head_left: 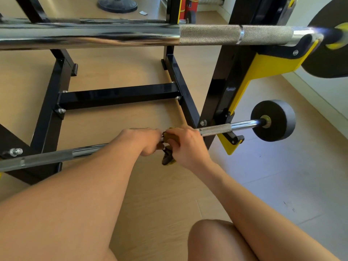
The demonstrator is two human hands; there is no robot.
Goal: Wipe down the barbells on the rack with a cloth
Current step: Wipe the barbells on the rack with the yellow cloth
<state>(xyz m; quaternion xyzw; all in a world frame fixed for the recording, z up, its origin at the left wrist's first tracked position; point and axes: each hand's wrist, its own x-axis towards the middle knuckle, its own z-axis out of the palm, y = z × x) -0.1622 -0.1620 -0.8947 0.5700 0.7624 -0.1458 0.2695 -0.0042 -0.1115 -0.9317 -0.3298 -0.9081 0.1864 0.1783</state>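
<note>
Two bare hands meet on the lower barbell (216, 129), which lies across the bottom hooks of a black and yellow rack (233, 76). The left hand (144, 139) has its fingers curled round the smooth chrome of the bar, knuckles up, just beside the cloth (168, 156). Whether this hand also pinches an edge of the cloth cannot be told. The right hand (185, 146) has its fingers closed on the cloth, a dark olive and yellow rag bunched against the bar. A loose end of it hangs below the bar between the two hands. The hands almost touch, with only the cloth between them.

Two barbells show plainly. The lower one carries one small dark round weight (273, 120) on its right end, outside the rack post, and its knurled part begins just right of the right hand. The upper barbell (207, 34) crosses the top of the view on a yellow hook, with one large black plate (331, 57) on its right end. A further shiny bar seems to lie behind it, too blurred to be sure.

One black cross member (118, 96) joins the two base rails of the rack on the pale wooden floor (143, 189). One bare knee (212, 240) shows at the bottom edge, and one dark round base (117, 4) sits on the floor beyond the rack.
</note>
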